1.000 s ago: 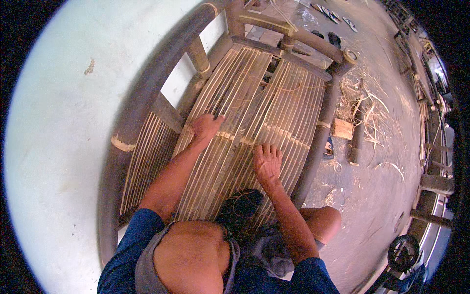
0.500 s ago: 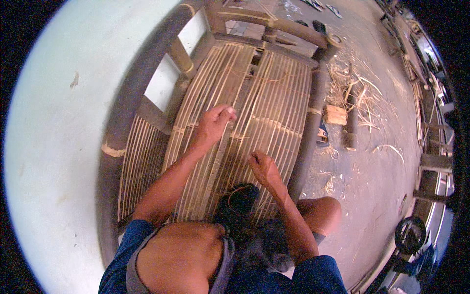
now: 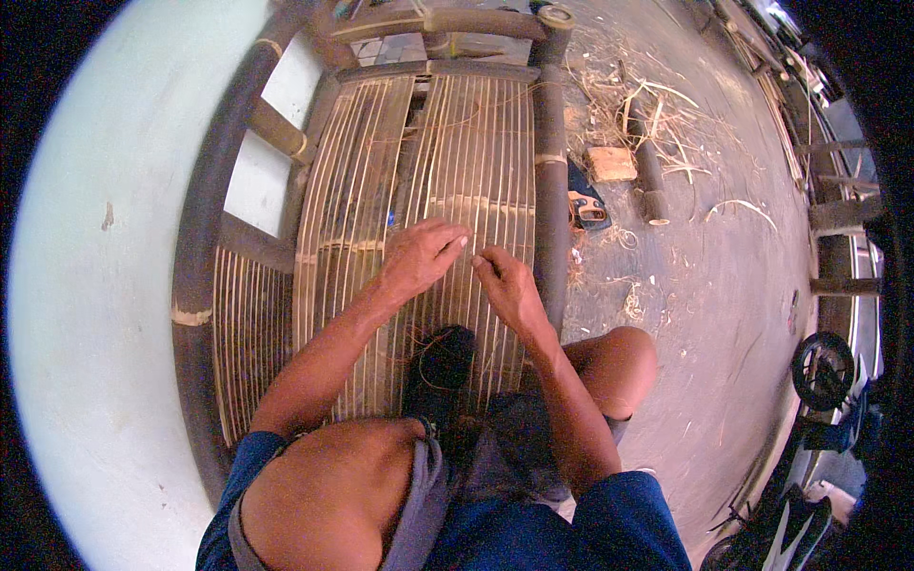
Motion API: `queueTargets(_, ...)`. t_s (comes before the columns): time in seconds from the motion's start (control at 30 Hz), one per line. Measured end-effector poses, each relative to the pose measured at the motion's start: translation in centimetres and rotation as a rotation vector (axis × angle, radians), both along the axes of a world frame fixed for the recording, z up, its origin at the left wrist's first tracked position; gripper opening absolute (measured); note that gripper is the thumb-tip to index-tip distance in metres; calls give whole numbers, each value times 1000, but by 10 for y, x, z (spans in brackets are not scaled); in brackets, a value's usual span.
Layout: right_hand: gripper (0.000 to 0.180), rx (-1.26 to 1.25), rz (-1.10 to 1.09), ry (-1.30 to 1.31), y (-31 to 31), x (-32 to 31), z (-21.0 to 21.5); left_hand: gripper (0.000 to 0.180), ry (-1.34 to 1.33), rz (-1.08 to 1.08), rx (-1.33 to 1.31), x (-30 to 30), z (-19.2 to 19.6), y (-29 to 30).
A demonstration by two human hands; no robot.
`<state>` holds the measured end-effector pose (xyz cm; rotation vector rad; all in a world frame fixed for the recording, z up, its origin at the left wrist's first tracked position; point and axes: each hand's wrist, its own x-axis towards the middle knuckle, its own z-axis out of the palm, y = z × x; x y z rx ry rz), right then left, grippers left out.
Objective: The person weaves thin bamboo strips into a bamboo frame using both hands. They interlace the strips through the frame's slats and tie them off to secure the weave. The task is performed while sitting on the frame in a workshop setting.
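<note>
Below me lies a bench seat of bamboo slats (image 3: 357,181), framed by thick dark bamboo poles (image 3: 550,162). Over its middle, my left hand (image 3: 424,257) is closed, thumb pressed toward the fingers. Just to its right, my right hand (image 3: 511,288) holds a pinch, its fingertips close to the left thumb. Whatever the fingers hold is too small to make out. A thin reddish thread (image 3: 473,122) runs loosely across the far slats. More thin strands loop over a dark rounded thing (image 3: 447,354), perhaps a shoe, on the near part of the seat.
Right of the bench, the floor holds a wooden block (image 3: 611,164), a hand saw (image 3: 587,209), a short bamboo piece (image 3: 651,186) and scattered shavings (image 3: 671,105). A pale wall (image 3: 105,285) stands along the left. A dark wheel (image 3: 823,369) is at the far right.
My hands have come close together, the left moving toward the right one and the right one rising to meet it. The bench has shifted left in the view.
</note>
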<state>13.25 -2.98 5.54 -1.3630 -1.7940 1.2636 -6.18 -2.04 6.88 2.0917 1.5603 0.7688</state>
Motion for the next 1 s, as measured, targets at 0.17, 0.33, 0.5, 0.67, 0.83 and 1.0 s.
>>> queueTargets(0.17,28,-64,-48,-28,8,1,-8,20,106,-67,58,4,-8,-2)
queueTargets(0.33,31,-261,-24,172,7,7,0,20,151,-59,27,4,-14,-12)
queueTargets(0.5,30,-276,-39,213,8,8,11,17,122,-97,111,6,-17,-12)
queueTargets(0.67,30,-278,0,145,12,10,16,14,173,-129,90,9,-17,-11)
queueTargets(0.83,28,-231,-6,103,10,11,15,11,190,-156,102,11,-15,-10)
queueTargets(1.0,27,-87,10,7,10,16,4,14,206,-178,21,14,-15,-13)
